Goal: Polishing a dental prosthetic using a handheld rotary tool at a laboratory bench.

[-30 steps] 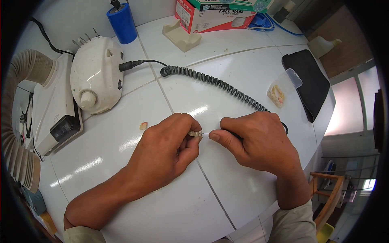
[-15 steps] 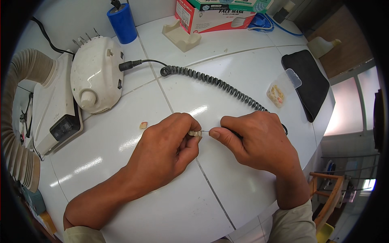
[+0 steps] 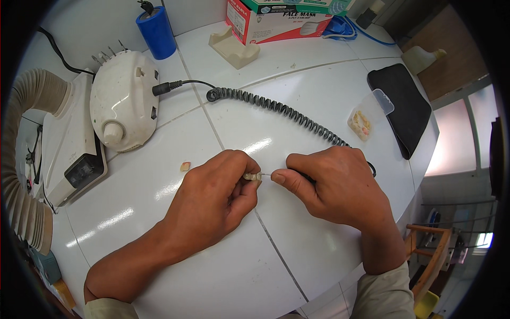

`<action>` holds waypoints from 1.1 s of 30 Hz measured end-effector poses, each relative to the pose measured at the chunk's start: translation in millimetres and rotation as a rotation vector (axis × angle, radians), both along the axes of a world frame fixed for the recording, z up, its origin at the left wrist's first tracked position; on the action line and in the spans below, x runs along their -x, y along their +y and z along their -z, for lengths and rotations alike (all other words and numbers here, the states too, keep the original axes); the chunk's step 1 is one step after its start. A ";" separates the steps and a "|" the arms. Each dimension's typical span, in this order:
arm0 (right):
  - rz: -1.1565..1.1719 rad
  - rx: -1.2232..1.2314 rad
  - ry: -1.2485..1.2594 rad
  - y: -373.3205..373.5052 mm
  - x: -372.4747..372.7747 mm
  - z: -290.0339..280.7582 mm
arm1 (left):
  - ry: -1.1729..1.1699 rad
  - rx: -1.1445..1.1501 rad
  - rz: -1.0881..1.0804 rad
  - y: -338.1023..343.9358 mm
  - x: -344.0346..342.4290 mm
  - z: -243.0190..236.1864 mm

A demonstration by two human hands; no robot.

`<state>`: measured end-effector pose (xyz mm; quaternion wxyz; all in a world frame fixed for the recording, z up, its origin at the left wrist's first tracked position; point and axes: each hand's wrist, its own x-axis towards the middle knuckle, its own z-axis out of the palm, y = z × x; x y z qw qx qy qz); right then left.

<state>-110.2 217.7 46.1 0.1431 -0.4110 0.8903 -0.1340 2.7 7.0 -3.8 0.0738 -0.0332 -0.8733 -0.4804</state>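
Pinched between the thumb and fingers of my left hand (image 3: 210, 191) is a small cream-coloured dental bridge (image 3: 251, 176), a short row of teeth. My right hand (image 3: 340, 186) is wrapped round a rotary handpiece, mostly hidden by the fingers. From its tip a thin metal bur (image 3: 266, 174) points left and meets the end of the bridge, or nearly so. A black coiled cord (image 3: 281, 108) runs behind the right hand from a white drill control box (image 3: 122, 101). A small pink-and-cream fragment (image 3: 185, 166) lies left of my left hand.
A clear container (image 3: 360, 124) with tooth-coloured pieces sits by a black pouch (image 3: 401, 101) on the right. Face mask boxes (image 3: 281, 27), a beige handpiece rest (image 3: 234, 49) and a blue cylinder (image 3: 156, 34) stand behind. A ribbed hose (image 3: 21, 154) and white unit (image 3: 64, 138) flank the left.
The whole view has shifted slightly. Both hands keep the same hold, with the bur still at the bridge's end; the bridge looks very slightly turned.
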 end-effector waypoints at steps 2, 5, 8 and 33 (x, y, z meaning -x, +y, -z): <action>-0.027 0.006 0.008 0.7 0.2 0.1 | -0.002 -0.002 -0.001 -0.1 0.0 0.0; 0.002 -0.023 -0.006 -1.1 -0.8 -0.8 | -0.010 -0.003 0.005 -0.1 0.1 -0.2; 0.027 -0.010 0.002 -1.0 -1.0 -0.2 | -0.008 0.001 0.006 -0.1 0.0 -0.3; 0.047 0.083 -0.199 3.2 9.6 -9.5 | 0.057 -0.014 0.015 -2.7 1.5 2.8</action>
